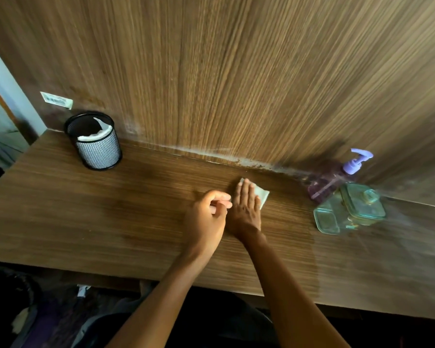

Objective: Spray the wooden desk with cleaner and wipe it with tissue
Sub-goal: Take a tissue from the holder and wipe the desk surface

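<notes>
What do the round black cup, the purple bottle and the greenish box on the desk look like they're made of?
Cup: black metal mesh, judging by the fine perforated wall.
Bottle: clear purple-tinted plastic with an opaque lilac pump; its inner tube shows through.
Box: transparent green-tinted plastic or glass, hard to tell; blurred.

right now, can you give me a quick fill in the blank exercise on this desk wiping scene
1. The right hand presses a folded ____ flat on the wooden desk.
2. The black mesh cup stands near the desk's far ____ corner.
3. The pump bottle has a ____ pump head.
4. The clear lidded container sits just in front of the ____.

Missing words: tissue; left; purple; pump bottle
</notes>
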Demonstrator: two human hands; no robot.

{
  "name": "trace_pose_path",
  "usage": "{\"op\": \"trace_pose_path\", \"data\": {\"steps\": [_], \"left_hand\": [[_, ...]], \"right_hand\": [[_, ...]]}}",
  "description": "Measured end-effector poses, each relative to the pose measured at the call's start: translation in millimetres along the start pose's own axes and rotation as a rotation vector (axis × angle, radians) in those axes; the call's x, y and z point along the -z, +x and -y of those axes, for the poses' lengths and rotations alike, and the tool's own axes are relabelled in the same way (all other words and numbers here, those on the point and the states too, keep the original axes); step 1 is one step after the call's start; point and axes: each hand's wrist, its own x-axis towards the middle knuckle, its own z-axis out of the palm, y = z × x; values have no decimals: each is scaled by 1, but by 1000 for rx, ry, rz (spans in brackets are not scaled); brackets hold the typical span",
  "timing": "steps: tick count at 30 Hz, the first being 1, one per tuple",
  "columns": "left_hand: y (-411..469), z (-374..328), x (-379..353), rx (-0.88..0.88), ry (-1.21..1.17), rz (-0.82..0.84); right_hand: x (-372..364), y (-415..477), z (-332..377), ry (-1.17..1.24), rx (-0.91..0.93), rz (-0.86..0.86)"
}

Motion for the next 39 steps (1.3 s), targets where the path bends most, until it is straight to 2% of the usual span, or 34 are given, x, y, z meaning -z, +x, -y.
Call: {"op": "trace_pose_path", "data": {"steps": [3,6,12,15,19,24,27,29,34,39], "left_hand": [[2,2,5,22,-39,-7],[3,4,11,2,-37,-28],[3,1,17,16,-60,-36],[6,0,17,29,-73,-49],[8,0,17,18,-53,-50],[8,-1,17,30,-28,-32],[10,0,22,29,-36,-56],[14,2,30,36,-63,-119],[20,6,50,44,-81,-167],[26,9,58,36,-72,-204]], "right_hand": [[-9,-28,-17,25,164,-20],[-12,-52,-52,-5,207,-17],[2,-34,-92,17,18,-49],[10,-3,-79,43,-71,-51],[14,30,-36,79,-60,-11],[2,28,5,-136,163,45],[-7,-4,0,-133,330,22],[-10,-28,-17,-104,374,3],[-2,-44,-62,-73,287,40],[-4,-7,-28,-44,105,-90]]}}
